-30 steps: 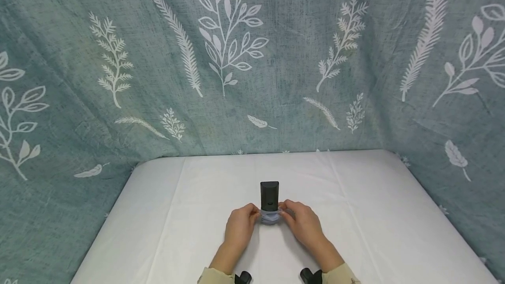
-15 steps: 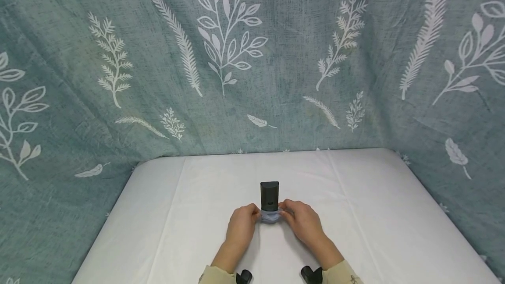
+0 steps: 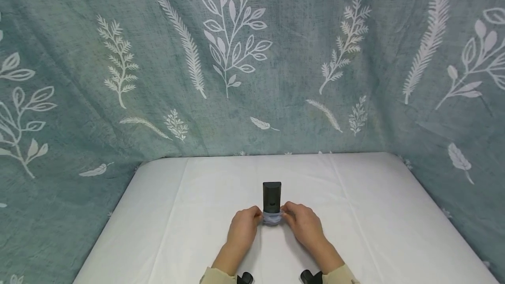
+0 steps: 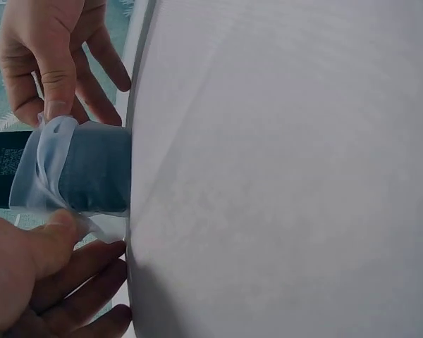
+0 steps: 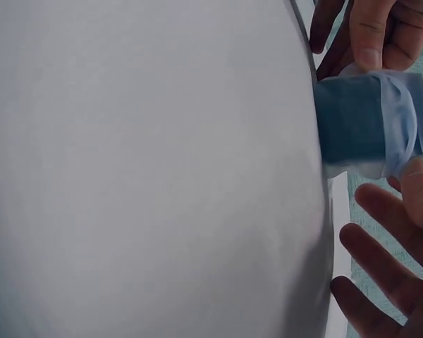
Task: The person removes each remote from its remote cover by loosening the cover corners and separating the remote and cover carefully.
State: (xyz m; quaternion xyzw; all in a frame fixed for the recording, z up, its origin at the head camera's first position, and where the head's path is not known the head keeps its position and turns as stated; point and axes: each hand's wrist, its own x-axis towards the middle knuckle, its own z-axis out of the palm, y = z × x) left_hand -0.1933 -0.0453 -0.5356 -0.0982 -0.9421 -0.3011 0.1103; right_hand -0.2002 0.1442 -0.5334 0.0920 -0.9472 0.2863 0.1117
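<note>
A black slab-like device (image 3: 272,196) stands upright on the white table, with a small printed square code visible in the left wrist view. Around its lower part is a translucent plastic sleeve (image 4: 92,169), bunched into folds along its upper edge. My left hand (image 3: 242,229) pinches the sleeve's left edge between thumb and finger. On the opposite side, my right hand (image 3: 305,227) pinches the right edge in the same way. The right hand's other fingers (image 5: 388,260) are spread away from the device. The device's kind cannot be told.
A white cloth-covered table (image 3: 197,187) lies under the hands. Behind and beside it hangs a green-blue curtain (image 3: 292,56) with white leaf patterns. Black wrist devices (image 3: 311,276) sit at both sleeve cuffs.
The head view has shifted slightly. Both hands keep their pinch on the sleeve, and the device stays upright in nearly the same place.
</note>
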